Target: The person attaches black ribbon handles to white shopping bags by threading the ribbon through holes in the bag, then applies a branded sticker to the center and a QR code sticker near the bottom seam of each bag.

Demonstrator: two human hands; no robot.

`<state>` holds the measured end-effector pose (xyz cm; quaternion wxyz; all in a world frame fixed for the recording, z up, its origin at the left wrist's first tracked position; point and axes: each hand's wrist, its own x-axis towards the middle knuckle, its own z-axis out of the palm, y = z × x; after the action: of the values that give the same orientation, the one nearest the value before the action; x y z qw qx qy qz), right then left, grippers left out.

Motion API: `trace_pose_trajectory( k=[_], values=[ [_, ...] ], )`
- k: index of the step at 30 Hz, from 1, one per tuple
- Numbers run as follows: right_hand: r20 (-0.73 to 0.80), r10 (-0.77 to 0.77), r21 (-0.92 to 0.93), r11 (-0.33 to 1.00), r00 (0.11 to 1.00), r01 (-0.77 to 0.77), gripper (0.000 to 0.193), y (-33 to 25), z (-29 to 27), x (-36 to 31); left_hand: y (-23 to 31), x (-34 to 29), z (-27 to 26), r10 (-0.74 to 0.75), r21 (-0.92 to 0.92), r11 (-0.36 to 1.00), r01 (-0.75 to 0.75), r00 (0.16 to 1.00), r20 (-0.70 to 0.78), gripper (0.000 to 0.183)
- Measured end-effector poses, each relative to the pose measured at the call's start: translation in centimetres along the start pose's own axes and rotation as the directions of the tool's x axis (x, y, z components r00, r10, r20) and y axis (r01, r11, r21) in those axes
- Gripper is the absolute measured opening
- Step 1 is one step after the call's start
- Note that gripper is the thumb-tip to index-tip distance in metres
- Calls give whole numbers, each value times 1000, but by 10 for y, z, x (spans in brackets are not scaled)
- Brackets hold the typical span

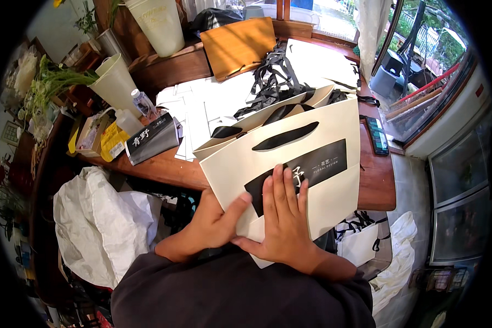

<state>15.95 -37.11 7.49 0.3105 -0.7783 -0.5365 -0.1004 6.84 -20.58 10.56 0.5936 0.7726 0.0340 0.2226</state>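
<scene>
A cream paper bag (331, 192) with a black ribbon handle (284, 136) leans toward me at the table's front edge. On its front face is a dark rectangular label (329, 159) with light print. My right hand (286, 221) lies flat over the label's left part, fingers stretched upward and together. At the bag's left edge my left hand (216, 221) grips it, thumb on the front near the label's corner; its other fingers are hidden behind. More cream bags, partly covered, stand directly behind this one.
Black ribbons (276, 76) and white bags (317, 63) cover the wooden table's back. A phone (377, 135) lies at right. On the left are a clear bottle (143, 103), a dark printed packet (152, 139) and a white bucket (113, 85). A white sack (106, 218) sits below.
</scene>
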Motion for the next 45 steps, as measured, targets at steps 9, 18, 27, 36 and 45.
trace_pose_trajectory(
  k=[9, 18, 27, 36, 45],
  values=[
    [50, -130, -90, 987, 990, 134, 91, 9, -1, -48, -4, -2, 9, -144, -334, 936, 115, 988, -64, 34],
    [-77, 170, -330, 925, 982, -186, 88, 40, -28, -17, -6, -3, 15, -85, -305, 950, 67, 995, -47, 37],
    [-154, 42, 165, 986, 987, -16, 86, 20, -53, -27, 26, 22, 12, 348, -27, 935, -355, 895, 279, 60],
    [-345, 651, 812, 569, 676, -133, 38, 20, -104, -48, 23, 16, -23, 641, 606, 691, -394, 722, -262, 47],
    [-149, 574, 958, 285, 805, -25, 61, 65, -97, 30, 20, 43, -63, 127, 125, 987, -101, 965, -228, 31]
  ],
)
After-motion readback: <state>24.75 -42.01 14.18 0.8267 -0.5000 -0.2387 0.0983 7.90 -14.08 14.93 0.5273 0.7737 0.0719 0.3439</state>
